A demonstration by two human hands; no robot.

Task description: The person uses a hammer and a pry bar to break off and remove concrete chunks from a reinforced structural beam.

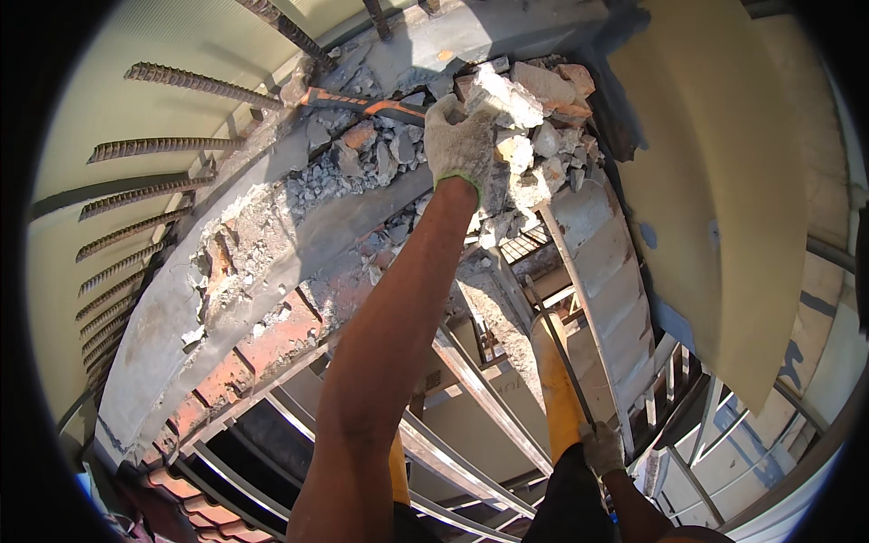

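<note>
My left hand, in a pale knitted work glove, reaches far forward over broken masonry. It is closed around the end of a hammer's black and orange handle. The hammer head lies to the left, by the rebar at the concrete edge. Close to my right leg, my right hand, also gloved, is closed around a long thin metal bar, which slants up and forward. Rubble of grey concrete chunks and brick pieces surrounds my left hand.
Several bare rebar rods stick out at the left. Below are metal frame bars with open gaps and a drop between them. My yellow boot is among them. A large beige sheet stands at the right; roof tiles lie lower left.
</note>
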